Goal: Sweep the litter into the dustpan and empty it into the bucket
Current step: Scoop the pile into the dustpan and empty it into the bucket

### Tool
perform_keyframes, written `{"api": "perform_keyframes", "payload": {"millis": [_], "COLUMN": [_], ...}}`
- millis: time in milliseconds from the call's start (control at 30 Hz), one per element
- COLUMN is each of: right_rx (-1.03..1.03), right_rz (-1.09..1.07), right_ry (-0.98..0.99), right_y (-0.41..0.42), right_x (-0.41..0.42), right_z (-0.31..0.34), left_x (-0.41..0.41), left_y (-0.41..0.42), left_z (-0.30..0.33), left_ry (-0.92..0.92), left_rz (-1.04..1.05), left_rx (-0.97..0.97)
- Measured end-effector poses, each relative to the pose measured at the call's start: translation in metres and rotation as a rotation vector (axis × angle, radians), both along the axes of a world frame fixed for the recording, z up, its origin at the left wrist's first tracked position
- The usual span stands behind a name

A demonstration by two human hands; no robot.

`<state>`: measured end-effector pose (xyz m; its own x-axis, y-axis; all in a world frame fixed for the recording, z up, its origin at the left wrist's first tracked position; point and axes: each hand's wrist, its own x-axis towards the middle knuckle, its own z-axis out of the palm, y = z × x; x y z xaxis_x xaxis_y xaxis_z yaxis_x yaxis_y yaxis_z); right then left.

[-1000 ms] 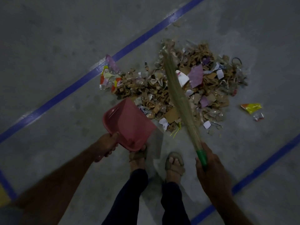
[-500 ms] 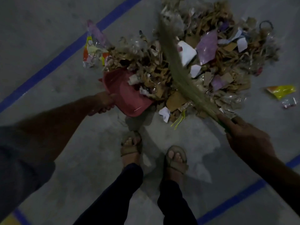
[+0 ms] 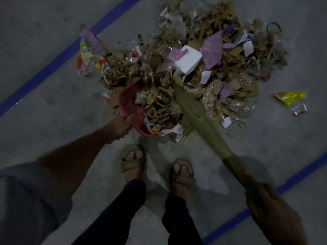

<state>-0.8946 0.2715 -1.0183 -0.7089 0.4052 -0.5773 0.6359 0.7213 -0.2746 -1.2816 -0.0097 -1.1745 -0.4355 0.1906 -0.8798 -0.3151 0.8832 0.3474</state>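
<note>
While some litter (image 3: 203, 64) already sits in the red dustpan (image 3: 129, 106) on the floor, most of the pile is not in yet, and no bucket shows. Left hand (image 3: 121, 126) holds the dustpan's back edge in its grip. Right hand (image 3: 270, 213) is wrapped around the broom (image 3: 198, 114), reaching low.

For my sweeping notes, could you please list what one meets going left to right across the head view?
Left hand gripping the red plastic dustpan → white foam block → yellow foil wrapper lying apart on the floor.
</note>
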Motion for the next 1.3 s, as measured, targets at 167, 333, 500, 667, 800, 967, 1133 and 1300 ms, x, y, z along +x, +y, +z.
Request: {"api": "perform_keyframes", "payload": {"millis": [167,333,500,667,800,967,1133,1300], "right_rx": [0.141,-0.044,-0.199,-0.316,-0.236,-0.031,0.080,0.112], "right_rz": [-0.115,0.150,0.026,-0.101,-0.115,-0.046,0.014,0.035], "right_ry": [-0.148,-0.092,-0.034,0.024,-0.014,0.012,0.174,0.244], "right_y": [0.022,0.019,-0.014,-0.042,-0.048,-0.045,-0.042,-0.042], "right_x": [-0.005,-0.019,-0.004,0.017,0.026,0.040,0.055,0.075], "right_z": [-0.025,-0.057,-0.034,0.034,0.107,0.212,0.317,0.392], "left_x": [0.017,0.032,0.053,0.079,0.093,0.104,0.131,0.160], "left_y": [0.012,0.015,0.018,0.033,0.045,0.062,0.071,0.068], "left_z": [-0.012,-0.018,0.007,0.080,0.162,0.288,0.408,0.503], "left_ry": [0.034,0.048,-0.013,-0.049,-0.004,0.044,0.067,0.144], "left_rz": [-0.022,0.008,0.141,0.231,0.245,0.271,0.394,0.456], "left_rx": [0.047,0.175,0.161,0.177,0.209,0.284,0.316,0.401]}}
